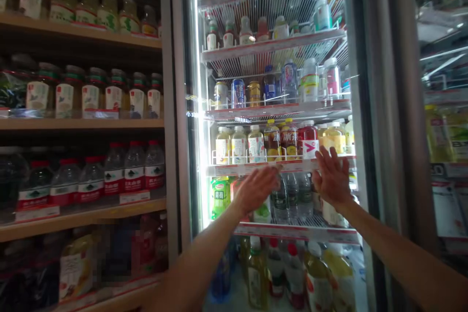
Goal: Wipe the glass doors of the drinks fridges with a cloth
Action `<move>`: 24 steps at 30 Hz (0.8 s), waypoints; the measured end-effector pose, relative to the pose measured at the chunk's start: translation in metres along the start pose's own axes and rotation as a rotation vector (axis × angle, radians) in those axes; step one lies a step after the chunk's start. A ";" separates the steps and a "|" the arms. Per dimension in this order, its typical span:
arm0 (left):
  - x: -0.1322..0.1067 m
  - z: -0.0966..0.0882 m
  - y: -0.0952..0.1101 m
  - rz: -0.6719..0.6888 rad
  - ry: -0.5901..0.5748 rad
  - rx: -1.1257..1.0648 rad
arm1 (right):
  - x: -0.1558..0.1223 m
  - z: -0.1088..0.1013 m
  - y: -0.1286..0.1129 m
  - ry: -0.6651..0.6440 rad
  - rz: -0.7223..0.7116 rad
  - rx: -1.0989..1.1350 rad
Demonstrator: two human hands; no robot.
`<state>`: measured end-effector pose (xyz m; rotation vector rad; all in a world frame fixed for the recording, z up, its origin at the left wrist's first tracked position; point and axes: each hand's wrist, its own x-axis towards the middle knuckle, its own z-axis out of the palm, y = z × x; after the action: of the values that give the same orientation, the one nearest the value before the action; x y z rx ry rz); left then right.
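Pointing at a tall fridge [276,44] full of drinks, two bare hands stick out in front, one low on each side. Think of a big clock with its middle in the middle of the view.

The left hand [258,185] is near 5 o'clock. It is flat, with its fingers straight and close together. The right hand [333,175] is between 3 and 4 o'clock. Its fingers are spread wide. I cannot tell if either hand touches the fridge or a drink.

The red drink [307,139] with a big V on its label is at 3 o'clock, just beside the tips of the right hand. Next to it, nearer the middle, are dark bottles [272,141] with yellow caps, just above the left hand's fingers. Yellow drinks [334,136] stand at 12 o'clock from the right hand. Clear bottles [281,202] are one shelf down, at 5 o'clock, and some sit between the two hands. A green bottle [221,195] is between 6 and 7 o'clock.

A blue can [238,93] stands at 12 o'clock. A bright light strip [197,58] shines at 11 o'clock. Water bottles [90,180] with red caps stand on a wood shelf [87,216] between 8 and 9 o'clock. More bottles [65,92] with white labels are between 9 and 10 o'clock.
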<state>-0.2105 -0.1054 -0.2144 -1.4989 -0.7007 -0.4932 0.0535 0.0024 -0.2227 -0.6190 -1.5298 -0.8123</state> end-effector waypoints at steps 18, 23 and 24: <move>-0.081 -0.022 0.019 -0.265 -0.068 0.051 | -0.006 0.000 -0.007 0.000 -0.002 -0.006; -0.102 -0.024 0.041 -0.284 -0.064 0.042 | -0.012 0.003 -0.037 -0.039 -0.138 0.043; -0.105 -0.024 0.047 -0.088 -0.127 -0.017 | -0.014 0.004 -0.042 -0.064 -0.178 0.048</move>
<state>-0.2504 -0.1409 -0.3196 -1.5300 -0.8661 -0.4747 0.0197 -0.0191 -0.2430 -0.4827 -1.6751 -0.8946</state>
